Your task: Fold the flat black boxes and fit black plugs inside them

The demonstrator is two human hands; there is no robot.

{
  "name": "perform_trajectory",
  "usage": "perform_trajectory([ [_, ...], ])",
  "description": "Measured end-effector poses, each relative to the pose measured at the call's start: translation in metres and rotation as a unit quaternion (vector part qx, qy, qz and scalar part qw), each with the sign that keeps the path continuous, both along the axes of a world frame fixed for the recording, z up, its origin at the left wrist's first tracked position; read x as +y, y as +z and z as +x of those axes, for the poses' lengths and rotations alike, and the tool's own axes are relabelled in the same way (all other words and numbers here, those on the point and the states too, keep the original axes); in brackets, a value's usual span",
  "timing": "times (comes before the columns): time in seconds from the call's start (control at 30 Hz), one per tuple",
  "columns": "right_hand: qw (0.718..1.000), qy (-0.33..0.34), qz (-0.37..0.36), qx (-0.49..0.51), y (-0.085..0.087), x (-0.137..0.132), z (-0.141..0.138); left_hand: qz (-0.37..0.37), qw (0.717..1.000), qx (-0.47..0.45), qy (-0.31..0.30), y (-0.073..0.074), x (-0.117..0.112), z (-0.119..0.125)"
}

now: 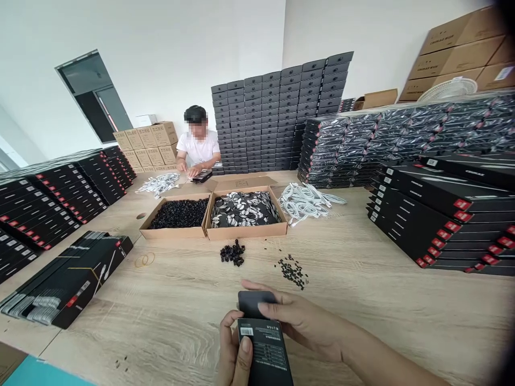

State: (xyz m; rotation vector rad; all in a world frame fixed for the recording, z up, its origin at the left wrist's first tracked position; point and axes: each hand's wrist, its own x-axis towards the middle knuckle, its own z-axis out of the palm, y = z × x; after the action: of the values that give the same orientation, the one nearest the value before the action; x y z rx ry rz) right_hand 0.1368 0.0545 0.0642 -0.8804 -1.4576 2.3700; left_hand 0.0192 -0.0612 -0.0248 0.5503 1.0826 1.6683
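My left hand (pixel 236 351) is closed around a black printed box (pixel 265 351), thumb lying across its face beside a white barcode label. The box has white text and a small table on the side facing me. At its upper end a dark grey flat piece with rounded corners (pixel 254 303) sticks up. My right hand (pixel 300 319) pinches this piece, thumb on top and fingers behind. Whether it is the box's flap or a separate item, I cannot tell. Beyond my hands lie a pile of tiny black pieces (pixel 293 272) and a heap of larger black caps (pixel 232 253).
Two open cartons hold black pieces (pixel 177 231) and black-and-white tags (pixel 245 230). White cables (pixel 303 201) lie to their right. Black boxes are stacked left (pixel 92 273) and right (pixel 426 214). Across the table sits a person (pixel 198 147) handling a dark item.
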Motion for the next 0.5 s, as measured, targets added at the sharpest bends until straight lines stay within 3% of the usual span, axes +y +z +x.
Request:
perform_trajectory([
  [0.1,0.999,0.014,0.003,-0.032,-0.005,0.000,0.000,0.011,0.999,-0.010,-0.036,0.001,-0.001,0.003],
  [0.3,0.968,0.136,0.206,-0.045,-0.004,0.011,0.006,0.058,0.991,-0.009,-0.119,-0.012,-0.003,0.002],
  [0.37,0.967,0.152,0.196,-0.065,-0.003,0.014,0.006,0.060,0.990,-0.012,-0.129,-0.014,-0.004,0.001],
  [0.5,0.984,0.134,0.065,-0.099,-0.011,0.015,0.004,0.076,0.989,-0.013,-0.129,-0.011,-0.005,0.000],
])
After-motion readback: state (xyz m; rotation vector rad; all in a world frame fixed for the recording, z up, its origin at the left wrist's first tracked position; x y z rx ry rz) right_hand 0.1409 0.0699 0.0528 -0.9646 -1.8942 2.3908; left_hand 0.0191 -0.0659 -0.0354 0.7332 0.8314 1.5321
